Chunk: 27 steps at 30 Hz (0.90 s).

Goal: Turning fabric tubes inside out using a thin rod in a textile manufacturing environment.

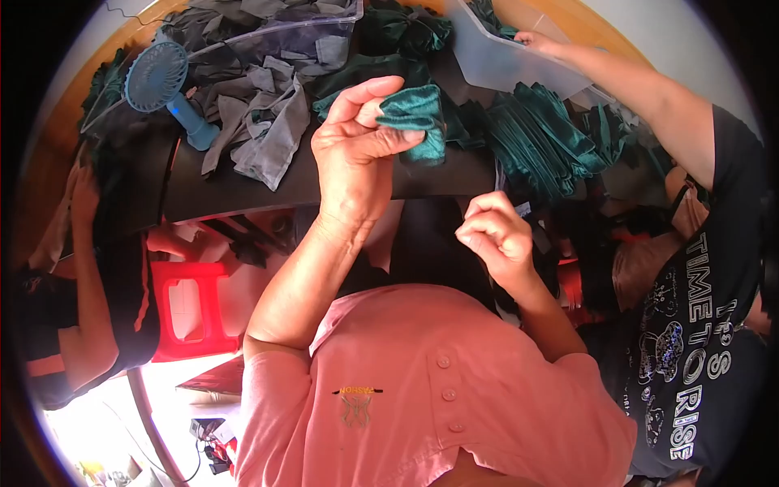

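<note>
My left hand (355, 150) is raised over the near edge of the dark table. Between its thumb and fingers it grips a small folded piece of green velvet cloth (423, 122). Lower and to the right, my right hand (498, 237) hovers in front of the table edge, apart from the cloth. Its fingers are curled in against the thumb; whatever they may hold is hidden. Beyond it lies a fanned stack of green velvet pieces (531, 138). Grey cloth pieces (272, 122) are heaped left of my left hand.
A blue handheld fan (158, 77) stands at the left. Clear plastic bins (357, 12) are at the back; a co-worker's hand (535, 40) reaches into the right one. Another person's arm (85, 268) is at the left. A red stool (195, 308) is below the table.
</note>
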Motion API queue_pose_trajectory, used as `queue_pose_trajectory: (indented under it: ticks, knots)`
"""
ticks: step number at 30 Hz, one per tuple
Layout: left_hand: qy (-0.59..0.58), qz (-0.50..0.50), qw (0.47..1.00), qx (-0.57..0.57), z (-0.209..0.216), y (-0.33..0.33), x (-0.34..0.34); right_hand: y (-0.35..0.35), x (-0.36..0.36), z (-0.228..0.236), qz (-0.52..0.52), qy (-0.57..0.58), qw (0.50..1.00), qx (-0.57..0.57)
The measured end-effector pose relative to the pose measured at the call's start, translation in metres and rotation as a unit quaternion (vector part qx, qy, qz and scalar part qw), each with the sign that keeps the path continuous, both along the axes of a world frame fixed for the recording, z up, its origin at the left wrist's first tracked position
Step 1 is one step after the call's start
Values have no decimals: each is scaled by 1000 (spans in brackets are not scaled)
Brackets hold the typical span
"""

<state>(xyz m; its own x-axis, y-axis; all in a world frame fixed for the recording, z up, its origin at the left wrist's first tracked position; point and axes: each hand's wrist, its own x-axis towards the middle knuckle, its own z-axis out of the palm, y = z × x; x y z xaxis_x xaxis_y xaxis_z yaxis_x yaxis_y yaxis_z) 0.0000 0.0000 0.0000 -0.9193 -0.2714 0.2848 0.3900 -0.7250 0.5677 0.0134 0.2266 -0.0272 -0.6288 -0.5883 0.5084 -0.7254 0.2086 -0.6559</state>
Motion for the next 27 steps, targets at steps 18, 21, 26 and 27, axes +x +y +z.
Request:
queue_pose_trajectory:
  ticks: [18,21,26,27]
  knots:
    - [39,-7,994,-98,-34,15,10,-54,-33,36,-2,55,984,-171]
    - [26,-47,995,-83,-31,12,15,-53,-33,28,-7,69,982,-174]
    - [81,-7,988,-133,-41,10,7,-58,-46,16,10,129,965,-229]
    - [84,1,988,-133,-41,13,8,-56,-45,18,11,137,966,-220]
